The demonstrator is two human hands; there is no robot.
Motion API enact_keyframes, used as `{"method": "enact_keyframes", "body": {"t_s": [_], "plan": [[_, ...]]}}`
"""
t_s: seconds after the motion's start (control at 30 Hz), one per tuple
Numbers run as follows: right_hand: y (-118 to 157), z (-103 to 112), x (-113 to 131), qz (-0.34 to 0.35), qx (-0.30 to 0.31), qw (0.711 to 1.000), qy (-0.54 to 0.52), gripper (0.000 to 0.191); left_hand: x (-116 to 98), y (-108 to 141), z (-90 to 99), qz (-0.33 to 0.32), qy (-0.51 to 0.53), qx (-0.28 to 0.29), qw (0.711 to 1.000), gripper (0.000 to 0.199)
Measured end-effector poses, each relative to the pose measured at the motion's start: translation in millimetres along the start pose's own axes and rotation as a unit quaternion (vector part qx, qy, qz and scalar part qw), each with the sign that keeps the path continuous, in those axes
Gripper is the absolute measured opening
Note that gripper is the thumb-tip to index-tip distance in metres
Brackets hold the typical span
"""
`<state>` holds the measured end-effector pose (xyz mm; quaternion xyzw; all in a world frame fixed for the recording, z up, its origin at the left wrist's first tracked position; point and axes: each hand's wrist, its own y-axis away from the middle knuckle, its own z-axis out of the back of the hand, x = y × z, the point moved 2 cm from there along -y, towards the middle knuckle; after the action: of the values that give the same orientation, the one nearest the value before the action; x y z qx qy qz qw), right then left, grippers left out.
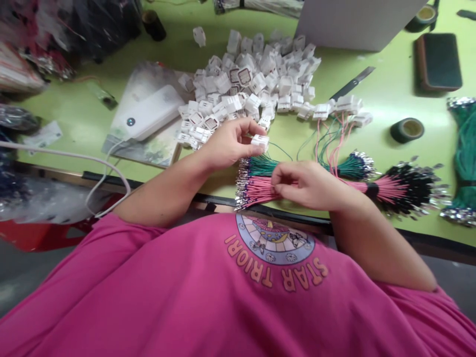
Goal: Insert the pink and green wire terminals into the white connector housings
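My left hand (232, 144) pinches a white plastic connector housing (260, 143) between thumb and fingers. A thin green wire (278, 148) shows just right of that housing. My right hand (307, 186) is closed, its fingertips pinched at the pink wires (256, 189) of a bundle with metal-tipped ends. Whatever else lies under its palm is hidden. Behind the pink bundle runs a bundle of green wires (262, 166), partly covered by my right hand. A large heap of white connector housings (238, 84) lies beyond my hands.
Several housings with pink and green wires (347, 104) lie at right, near a utility knife (353, 84). Black tape (407, 130), a phone (441, 62) and another green wire bundle (466, 158) are farther right. At left, a white power bank (156, 111) with a cable rests on a booklet (143, 74).
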<state>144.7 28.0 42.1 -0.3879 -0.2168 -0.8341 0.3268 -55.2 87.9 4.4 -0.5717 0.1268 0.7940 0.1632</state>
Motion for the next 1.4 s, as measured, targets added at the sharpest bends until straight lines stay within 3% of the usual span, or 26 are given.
{"method": "enact_keyframes", "body": {"t_s": [0.1,0.23,0.3,0.53,0.8,0.93,1.1,1.2,1.27,1.37,1.4], "plan": [[1,-3,5,0.022,-0.022,0.998,-0.059,0.016,3,0,-2.0,0.002,0.026,0.022,0.999,0.039],[1,-3,-2,-0.020,-0.223,0.974,0.031,0.021,5,1,-3.1,-0.001,0.045,0.032,0.998,0.044],[1,-1,-8,-0.054,-0.289,0.953,0.075,0.021,4,2,-3.1,-0.007,0.040,0.029,0.999,0.044],[-1,-5,-17,-0.070,-0.265,0.946,0.174,0.024,5,1,-4.4,0.005,0.066,0.030,0.997,0.046],[-4,-12,-10,-0.038,-0.205,0.892,0.402,0.035,-3,3,-6.3,0.055,0.120,0.052,0.990,0.037],[-7,-17,-11,0.004,-0.213,0.883,0.418,0.036,-11,7,-9.8,0.078,0.138,0.071,0.985,0.039],[-13,-24,-18,-0.008,-0.216,0.902,0.373,0.028,-9,6,-14.7,0.067,0.117,0.067,0.989,0.035],[-12,-8,-24,-0.006,-0.263,0.913,0.311,0.024,-8,1,-7.4,0.030,0.056,0.018,0.998,0.030],[-3,17,-32,-0.026,-0.348,0.901,0.257,0.021,-12,-1,6.4,-0.011,-0.029,-0.033,0.999,0.031],[18,64,-51,-0.145,-0.512,0.819,0.215,0.020,-24,4,30.2,-0.065,-0.234,-0.037,0.969,0.036],[23,77,-58,-0.214,-0.507,0.799,0.242,0.019,-27,8,35.4,-0.076,-0.307,-0.005,0.949,0.037]]}}
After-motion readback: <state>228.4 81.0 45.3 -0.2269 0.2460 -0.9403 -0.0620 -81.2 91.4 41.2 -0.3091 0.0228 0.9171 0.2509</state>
